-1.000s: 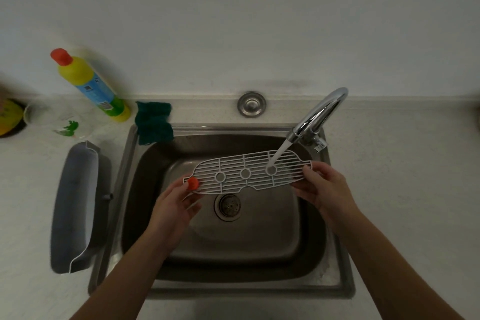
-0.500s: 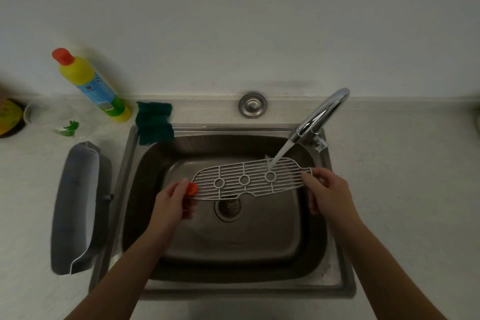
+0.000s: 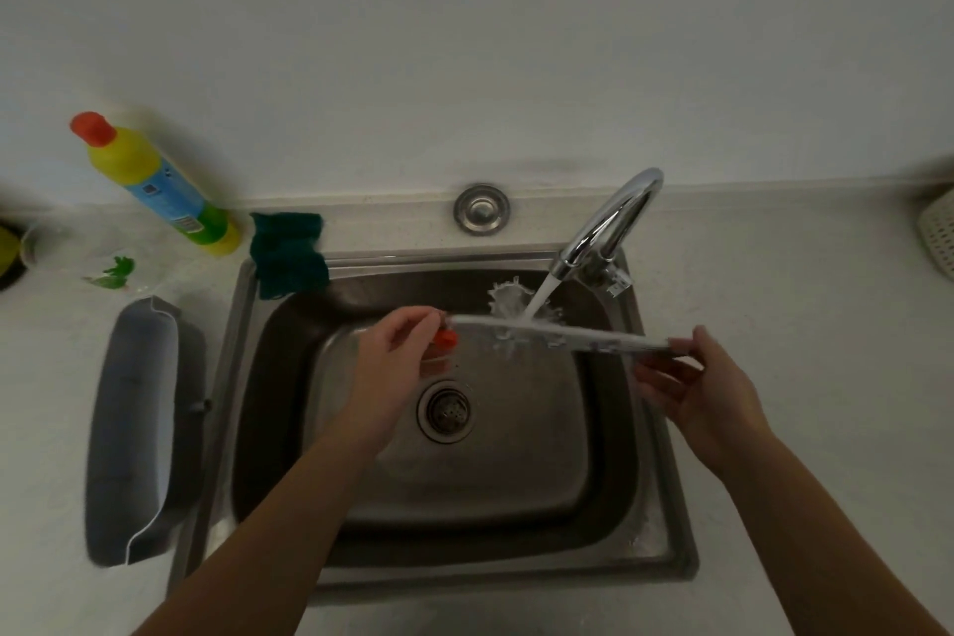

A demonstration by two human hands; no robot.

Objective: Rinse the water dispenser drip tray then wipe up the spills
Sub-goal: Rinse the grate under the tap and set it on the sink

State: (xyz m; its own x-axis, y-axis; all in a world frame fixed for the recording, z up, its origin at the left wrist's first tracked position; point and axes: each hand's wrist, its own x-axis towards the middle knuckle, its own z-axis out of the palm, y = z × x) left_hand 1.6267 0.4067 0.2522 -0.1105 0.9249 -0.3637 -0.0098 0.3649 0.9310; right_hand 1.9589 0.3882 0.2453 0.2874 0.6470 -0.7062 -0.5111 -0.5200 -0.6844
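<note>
I hold the white drip tray grate over the steel sink, turned so that only its thin edge shows. Water runs from the chrome tap onto the grate and splashes up. My left hand pinches the grate's left end, by a small orange float. My right hand holds the right end between thumb and fingers. The grey drip tray basin lies on the counter left of the sink.
A yellow detergent bottle with an orange cap leans against the wall at the back left. A dark green cloth hangs over the sink's back left corner. A round metal cap sits behind the sink. A white basket is at the far right.
The grate has turned from lying flat, face up, to edge-on under the stream. Both hands have risen with it, and water now splashes off it.
</note>
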